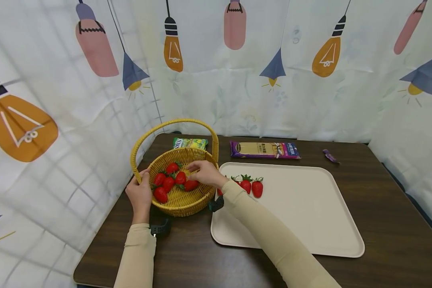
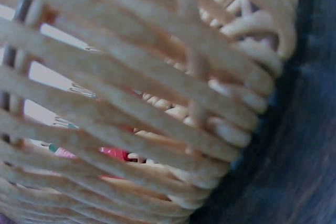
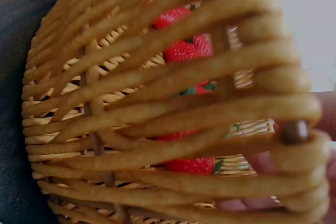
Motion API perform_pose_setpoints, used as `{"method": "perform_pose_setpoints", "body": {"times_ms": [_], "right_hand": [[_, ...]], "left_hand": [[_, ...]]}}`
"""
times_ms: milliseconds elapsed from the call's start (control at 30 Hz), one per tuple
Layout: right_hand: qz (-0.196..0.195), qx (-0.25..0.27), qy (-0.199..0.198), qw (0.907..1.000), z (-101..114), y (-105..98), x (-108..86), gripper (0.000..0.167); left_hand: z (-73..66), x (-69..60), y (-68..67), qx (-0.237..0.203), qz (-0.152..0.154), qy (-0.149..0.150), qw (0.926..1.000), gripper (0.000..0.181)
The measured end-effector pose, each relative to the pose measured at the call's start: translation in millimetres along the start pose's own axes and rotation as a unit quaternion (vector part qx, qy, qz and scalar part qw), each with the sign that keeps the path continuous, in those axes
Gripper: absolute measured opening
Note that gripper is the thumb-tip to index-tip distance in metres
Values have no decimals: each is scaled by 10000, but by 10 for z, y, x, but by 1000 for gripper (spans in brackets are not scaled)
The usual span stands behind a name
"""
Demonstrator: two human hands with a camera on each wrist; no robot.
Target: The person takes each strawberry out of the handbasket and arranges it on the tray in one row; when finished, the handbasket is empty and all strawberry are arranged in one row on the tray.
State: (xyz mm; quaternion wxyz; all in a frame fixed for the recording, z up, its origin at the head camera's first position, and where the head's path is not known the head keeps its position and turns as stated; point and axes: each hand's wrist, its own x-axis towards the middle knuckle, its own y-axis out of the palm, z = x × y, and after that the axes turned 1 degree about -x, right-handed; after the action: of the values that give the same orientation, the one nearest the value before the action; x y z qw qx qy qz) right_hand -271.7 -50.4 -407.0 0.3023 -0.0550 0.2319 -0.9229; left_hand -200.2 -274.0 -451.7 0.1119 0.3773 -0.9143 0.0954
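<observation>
A round yellow wicker basket [image 1: 181, 208] with a tall arched handle holds several red strawberries [image 1: 169, 184]. My left hand [image 1: 140, 195] grips the basket's left rim near the foot of the handle. Over the right rim reaches my right hand [image 1: 204, 174], its loosely bent fingers above the basket's inside, close to the rightmost strawberry [image 1: 191, 185]; no fruit shows between them. Through the weave in the right wrist view, more red strawberries [image 3: 190, 50] show. The left wrist view is mostly basket wall [image 2: 131, 87], with the hand out of sight.
Right of the basket lies a cream tray [image 1: 302, 208] bearing several strawberries [image 1: 257, 188] near its left end, partly behind my right forearm. Behind stand a green snack packet [image 1: 191, 143], a purple noodle packet [image 1: 265, 150] and a small purple wrapper [image 1: 330, 156].
</observation>
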Motion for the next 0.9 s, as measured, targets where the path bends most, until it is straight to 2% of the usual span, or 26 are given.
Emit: {"method": "perform_pose_setpoints", "body": {"times_ms": [133, 300, 567, 900], "right_hand": [[28, 67, 258, 9996, -22, 15, 47, 41], [384, -21, 326, 9987, -35, 36, 85, 43], [854, -669, 66, 9941, -54, 116, 142, 31], [1401, -1352, -365, 9802, -91, 171, 170, 27]], "left_hand": [[-1, 3, 8, 12, 22, 31, 10000, 29], [-1, 2, 10, -14, 28, 18, 10000, 29], [-8, -6, 8, -3, -32, -8, 10000, 29], [-18, -17, -3, 7, 72, -7, 10000, 31]]}}
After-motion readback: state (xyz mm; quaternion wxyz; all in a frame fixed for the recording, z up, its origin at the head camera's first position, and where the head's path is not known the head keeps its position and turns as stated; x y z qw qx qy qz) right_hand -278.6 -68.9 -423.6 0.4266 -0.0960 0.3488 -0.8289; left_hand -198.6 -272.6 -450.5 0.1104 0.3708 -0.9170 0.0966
